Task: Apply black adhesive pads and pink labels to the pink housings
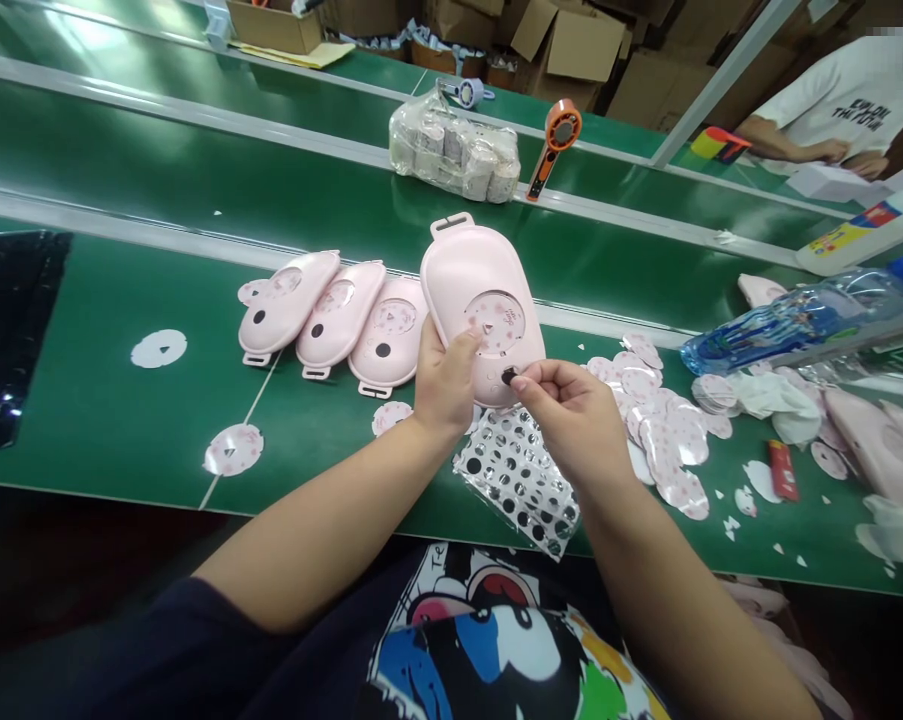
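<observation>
At center frame, the left hand (445,385) gripped a pink oval case (481,300), tilted up, while the right hand (571,420) pinched a small black sticker (509,376) at the case's lower face, above a sheet of black dots (517,480) on the green table (121,440).

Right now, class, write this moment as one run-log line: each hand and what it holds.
left hand: holds pink case | right hand: pinches black dot | nearby: dot sheet
</observation>
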`<state>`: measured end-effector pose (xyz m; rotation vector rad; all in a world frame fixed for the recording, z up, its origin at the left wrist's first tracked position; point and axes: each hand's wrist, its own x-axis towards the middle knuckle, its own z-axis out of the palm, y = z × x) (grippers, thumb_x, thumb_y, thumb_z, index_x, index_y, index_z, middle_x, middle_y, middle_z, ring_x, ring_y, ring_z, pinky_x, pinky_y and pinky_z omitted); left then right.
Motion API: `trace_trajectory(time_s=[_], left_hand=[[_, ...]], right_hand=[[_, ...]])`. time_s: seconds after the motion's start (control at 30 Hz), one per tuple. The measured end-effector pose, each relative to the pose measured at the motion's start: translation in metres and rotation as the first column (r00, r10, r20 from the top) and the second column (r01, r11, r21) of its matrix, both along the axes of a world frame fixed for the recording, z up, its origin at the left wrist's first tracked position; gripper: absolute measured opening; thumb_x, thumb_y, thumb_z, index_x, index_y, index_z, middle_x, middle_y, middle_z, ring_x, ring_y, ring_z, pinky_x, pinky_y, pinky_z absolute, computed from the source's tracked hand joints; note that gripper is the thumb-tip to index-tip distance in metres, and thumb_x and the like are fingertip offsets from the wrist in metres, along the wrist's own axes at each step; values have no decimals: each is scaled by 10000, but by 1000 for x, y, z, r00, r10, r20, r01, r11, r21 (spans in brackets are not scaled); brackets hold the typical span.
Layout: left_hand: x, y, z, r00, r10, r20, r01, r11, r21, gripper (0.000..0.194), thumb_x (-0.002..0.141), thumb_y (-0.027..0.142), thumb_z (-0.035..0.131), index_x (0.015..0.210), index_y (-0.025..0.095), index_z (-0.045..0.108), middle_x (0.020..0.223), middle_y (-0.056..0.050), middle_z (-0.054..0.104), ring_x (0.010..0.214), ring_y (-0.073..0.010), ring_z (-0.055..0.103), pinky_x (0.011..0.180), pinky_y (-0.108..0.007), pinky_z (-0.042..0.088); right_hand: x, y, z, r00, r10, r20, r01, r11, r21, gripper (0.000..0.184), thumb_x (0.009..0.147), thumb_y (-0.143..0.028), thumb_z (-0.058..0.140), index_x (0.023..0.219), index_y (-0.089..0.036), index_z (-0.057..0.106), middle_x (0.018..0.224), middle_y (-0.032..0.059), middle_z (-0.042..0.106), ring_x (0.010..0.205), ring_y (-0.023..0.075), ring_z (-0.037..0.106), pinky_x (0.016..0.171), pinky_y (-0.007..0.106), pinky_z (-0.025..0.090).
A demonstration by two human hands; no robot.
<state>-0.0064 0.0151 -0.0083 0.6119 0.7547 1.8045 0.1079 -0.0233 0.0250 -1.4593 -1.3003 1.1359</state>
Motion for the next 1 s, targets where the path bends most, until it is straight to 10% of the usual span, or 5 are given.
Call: trace_trajectory(time_s=[0.33,0.5,0.6,0.83,1.0], left_hand=[[2,-4,5,999,44,10,-44,999,-15,291,750,221,585,1039,230,558,896,-7,638,845,-163,629,784,-265,524],[0,-5,7,999,34,23,-35,998,44,325,751,196,580,1074,230,567,948,-18,654,915,-179,631,850,-282,507],[-1,-6,7,999,-13,44,10,997,72,292,765,213,580,1057,229,571,950,-21,654,957,-192,630,888,-303,497],[0,-6,-2,978,-205,-42,207,977,51,370,760,265,642,1113,247,535,1062,-41,639,1087,-228,588,941,-350,469],[7,-16,-7,833,-551,-62,553,832,41,502,711,305,747,1167,238,549,1252,-73,599,1196,-260,531,1020,-392,411]], right_hand=[[-9,-1,-3,987,-80,139,64,992,110,119,783,-300,626,777,-206,554,641,-42,426,571,96,407,516,241,374],[-8,1,-11,951,-198,235,131,953,274,464,727,-304,676,1111,-236,425,1153,86,472,920,179,509,767,338,478],[-4,5,-13,995,3,101,-24,978,209,599,782,-365,630,1283,-269,316,1349,110,403,1088,218,520,810,349,512],[4,1,-16,991,36,-126,-23,994,106,464,811,-419,624,1179,-231,411,1204,110,572,1031,233,601,765,354,561],[21,-10,-21,971,-26,-236,61,988,144,457,879,-443,530,1266,-273,356,1313,111,520,1104,238,589,835,386,549]])
